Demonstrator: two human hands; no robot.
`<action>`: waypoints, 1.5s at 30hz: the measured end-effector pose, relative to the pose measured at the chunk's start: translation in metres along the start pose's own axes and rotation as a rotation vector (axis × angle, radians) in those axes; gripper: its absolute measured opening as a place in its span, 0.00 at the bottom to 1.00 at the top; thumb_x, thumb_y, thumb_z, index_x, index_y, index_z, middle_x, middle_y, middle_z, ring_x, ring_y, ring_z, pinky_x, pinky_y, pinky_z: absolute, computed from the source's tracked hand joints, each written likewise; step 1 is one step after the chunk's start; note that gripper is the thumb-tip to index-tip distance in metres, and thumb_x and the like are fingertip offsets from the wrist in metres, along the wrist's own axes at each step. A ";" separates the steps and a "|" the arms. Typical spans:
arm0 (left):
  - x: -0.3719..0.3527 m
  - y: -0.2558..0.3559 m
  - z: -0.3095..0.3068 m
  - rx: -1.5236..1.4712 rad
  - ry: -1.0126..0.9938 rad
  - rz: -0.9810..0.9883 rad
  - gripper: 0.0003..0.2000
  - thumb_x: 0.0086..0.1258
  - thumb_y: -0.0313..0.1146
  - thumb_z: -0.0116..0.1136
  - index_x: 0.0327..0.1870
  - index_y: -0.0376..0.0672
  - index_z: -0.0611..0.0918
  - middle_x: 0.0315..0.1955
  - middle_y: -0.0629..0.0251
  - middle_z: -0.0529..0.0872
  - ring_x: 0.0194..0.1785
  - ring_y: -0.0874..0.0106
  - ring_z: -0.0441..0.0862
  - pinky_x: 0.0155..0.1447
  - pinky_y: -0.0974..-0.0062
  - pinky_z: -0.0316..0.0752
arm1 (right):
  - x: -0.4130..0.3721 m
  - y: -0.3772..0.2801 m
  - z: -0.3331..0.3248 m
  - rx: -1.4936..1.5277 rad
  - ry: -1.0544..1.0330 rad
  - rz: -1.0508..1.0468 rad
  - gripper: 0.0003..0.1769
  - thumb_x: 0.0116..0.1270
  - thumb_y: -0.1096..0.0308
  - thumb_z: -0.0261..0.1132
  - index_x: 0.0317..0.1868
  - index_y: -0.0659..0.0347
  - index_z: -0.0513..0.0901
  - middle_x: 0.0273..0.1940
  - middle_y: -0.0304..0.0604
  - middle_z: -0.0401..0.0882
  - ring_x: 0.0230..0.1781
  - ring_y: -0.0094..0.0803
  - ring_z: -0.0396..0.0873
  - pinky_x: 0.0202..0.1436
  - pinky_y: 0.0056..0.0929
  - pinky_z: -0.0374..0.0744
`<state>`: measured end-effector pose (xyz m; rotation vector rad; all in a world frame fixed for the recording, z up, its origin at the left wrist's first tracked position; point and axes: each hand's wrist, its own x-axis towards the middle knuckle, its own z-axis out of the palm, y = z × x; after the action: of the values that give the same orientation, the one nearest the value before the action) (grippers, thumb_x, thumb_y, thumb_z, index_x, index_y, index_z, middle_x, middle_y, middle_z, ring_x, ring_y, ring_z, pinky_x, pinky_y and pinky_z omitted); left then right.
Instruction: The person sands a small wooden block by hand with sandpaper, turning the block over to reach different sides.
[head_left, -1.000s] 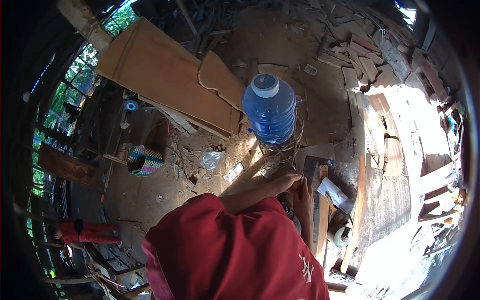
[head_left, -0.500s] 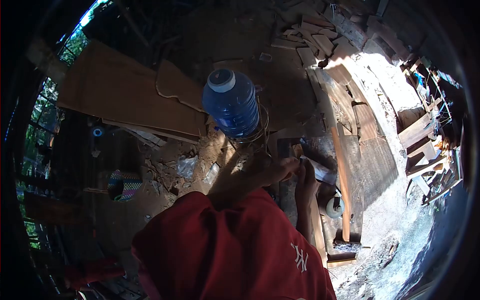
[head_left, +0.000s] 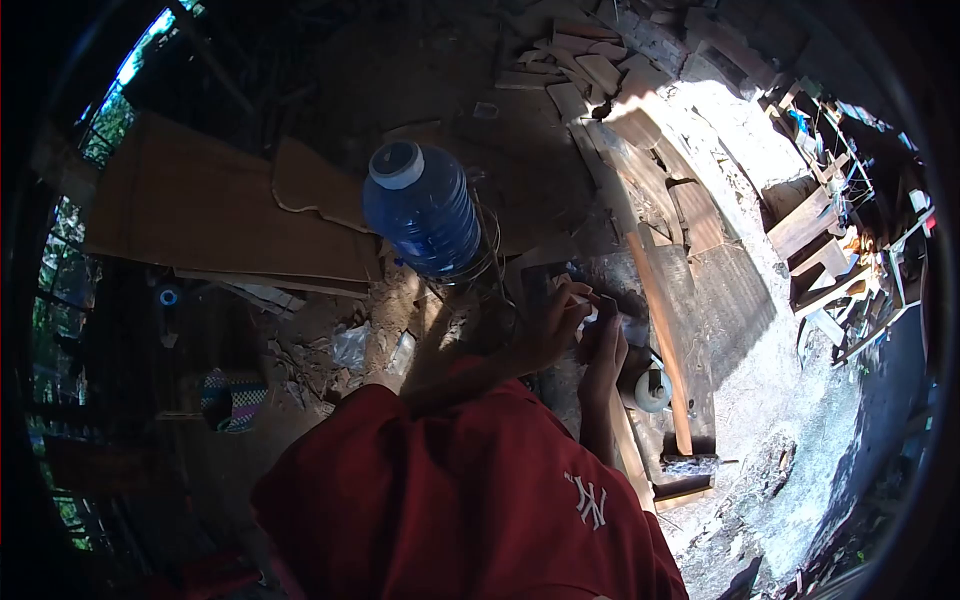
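Curled fingers (head_left: 576, 290) of left hand (head_left: 560, 314) and right hand (head_left: 604, 346), tips close together in front of a red shirt (head_left: 450, 490) with white lettering, a small pale piece (head_left: 590, 313) between them; too small and shadowed to name, and impossible to tell which hand grasps it, if either. Below, a worn wooden surface (head_left: 735, 320), bearing a long brown wooden strip (head_left: 658, 325) to the right of the hands and, just beside the strip, a round whitish object (head_left: 653, 391). Ahead and to the left, standing near thin looped strands (head_left: 491, 240), a large blue bottle (head_left: 425, 225) with a white cap. Farther left, a broad brown panel (head_left: 215, 210) and, in shadow, a patterned woven basket (head_left: 248, 402). At far right, jumbled wood scraps (head_left: 815, 220) near bright sunlight.
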<state>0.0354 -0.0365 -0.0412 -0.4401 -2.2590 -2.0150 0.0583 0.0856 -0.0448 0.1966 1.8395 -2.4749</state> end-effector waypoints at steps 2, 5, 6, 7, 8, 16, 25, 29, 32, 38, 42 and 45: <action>0.004 -0.020 0.003 -0.053 -0.059 -0.093 0.11 0.72 0.33 0.40 0.48 0.36 0.70 0.30 0.61 0.76 0.32 0.77 0.76 0.34 0.79 0.68 | -0.002 -0.010 0.000 -0.011 0.008 -0.075 0.20 0.71 0.58 0.49 0.55 0.63 0.73 0.35 0.35 0.76 0.30 0.16 0.68 0.31 0.15 0.65; -0.002 -0.023 0.011 0.007 -0.161 -0.072 0.10 0.72 0.31 0.40 0.48 0.36 0.70 0.33 0.61 0.74 0.32 0.77 0.74 0.32 0.80 0.68 | 0.004 -0.013 0.004 -0.061 0.009 -0.168 0.20 0.71 0.61 0.51 0.56 0.65 0.73 0.38 0.39 0.78 0.35 0.18 0.71 0.36 0.17 0.69; -0.002 -0.022 0.012 0.021 -0.147 -0.076 0.10 0.72 0.31 0.40 0.47 0.36 0.70 0.33 0.61 0.74 0.32 0.77 0.74 0.32 0.80 0.68 | 0.006 -0.011 0.004 -0.122 0.000 -0.210 0.20 0.70 0.62 0.51 0.56 0.66 0.73 0.40 0.41 0.78 0.37 0.19 0.72 0.39 0.18 0.70; -0.002 -0.021 0.014 0.036 -0.134 -0.081 0.10 0.72 0.31 0.40 0.47 0.36 0.70 0.34 0.61 0.73 0.32 0.77 0.74 0.31 0.80 0.68 | 0.006 -0.012 0.006 -0.181 -0.011 -0.250 0.20 0.70 0.63 0.52 0.56 0.67 0.72 0.42 0.43 0.78 0.39 0.20 0.73 0.41 0.19 0.72; -0.001 -0.021 0.018 0.018 -0.073 -0.128 0.10 0.72 0.31 0.40 0.47 0.36 0.70 0.33 0.62 0.73 0.32 0.76 0.73 0.30 0.80 0.68 | 0.000 -0.017 0.006 -0.211 -0.048 -0.127 0.19 0.69 0.65 0.54 0.55 0.69 0.72 0.47 0.47 0.77 0.48 0.25 0.73 0.52 0.24 0.70; 0.004 -0.048 0.019 -0.157 0.170 -0.135 0.16 0.75 0.39 0.31 0.48 0.38 0.71 0.35 0.61 0.74 0.36 0.72 0.72 0.40 0.74 0.68 | -0.005 -0.022 0.017 -0.318 -0.071 -0.350 0.20 0.59 0.65 0.63 0.50 0.66 0.74 0.42 0.43 0.79 0.44 0.25 0.75 0.48 0.23 0.72; -0.002 0.009 -0.002 -0.173 0.261 -0.009 0.19 0.73 0.41 0.30 0.55 0.40 0.68 0.33 0.65 0.74 0.32 0.78 0.69 0.39 0.78 0.66 | -0.001 -0.012 0.018 -0.190 -0.216 -0.186 0.16 0.55 0.70 0.66 0.42 0.68 0.76 0.32 0.35 0.74 0.31 0.15 0.68 0.34 0.16 0.68; -0.006 0.038 -0.005 -0.143 0.258 0.139 0.19 0.73 0.43 0.30 0.55 0.42 0.68 0.26 0.68 0.74 0.26 0.82 0.69 0.31 0.83 0.63 | -0.009 -0.031 0.026 -0.229 -0.289 -0.290 0.09 0.60 0.74 0.60 0.40 0.68 0.76 0.33 0.31 0.74 0.35 0.16 0.69 0.39 0.17 0.70; -0.014 0.057 -0.011 -0.362 0.262 0.051 0.19 0.73 0.46 0.31 0.55 0.44 0.68 0.21 0.71 0.74 0.22 0.84 0.68 0.27 0.85 0.61 | -0.010 -0.038 0.030 -0.164 -0.293 -0.243 0.05 0.63 0.73 0.56 0.36 0.67 0.76 0.28 0.31 0.72 0.29 0.16 0.69 0.33 0.17 0.69; -0.021 0.047 -0.021 -0.580 0.279 0.020 0.21 0.73 0.51 0.31 0.54 0.44 0.67 0.20 0.69 0.75 0.20 0.84 0.70 0.25 0.84 0.61 | -0.009 -0.032 0.047 -0.185 -0.256 -0.271 0.08 0.64 0.75 0.50 0.30 0.66 0.75 0.24 0.34 0.71 0.24 0.13 0.64 0.23 0.16 0.61; -0.022 0.051 -0.026 -0.336 0.386 0.197 0.22 0.73 0.51 0.30 0.52 0.42 0.68 0.19 0.70 0.75 0.17 0.82 0.69 0.23 0.84 0.62 | -0.015 -0.030 0.052 -0.236 -0.374 -0.321 0.03 0.59 0.75 0.57 0.31 0.66 0.76 0.26 0.36 0.72 0.27 0.18 0.67 0.30 0.19 0.67; -0.025 0.052 -0.024 -0.356 0.397 0.151 0.22 0.74 0.49 0.29 0.52 0.40 0.68 0.23 0.68 0.78 0.19 0.82 0.71 0.26 0.85 0.64 | -0.018 -0.027 0.050 -0.114 -0.240 -0.197 0.06 0.56 0.74 0.62 0.33 0.67 0.76 0.29 0.37 0.73 0.31 0.21 0.70 0.35 0.20 0.70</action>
<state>0.0703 -0.0594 0.0054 -0.1991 -1.6014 -2.1930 0.0696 0.0446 -0.0029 -0.2882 1.9696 -2.3742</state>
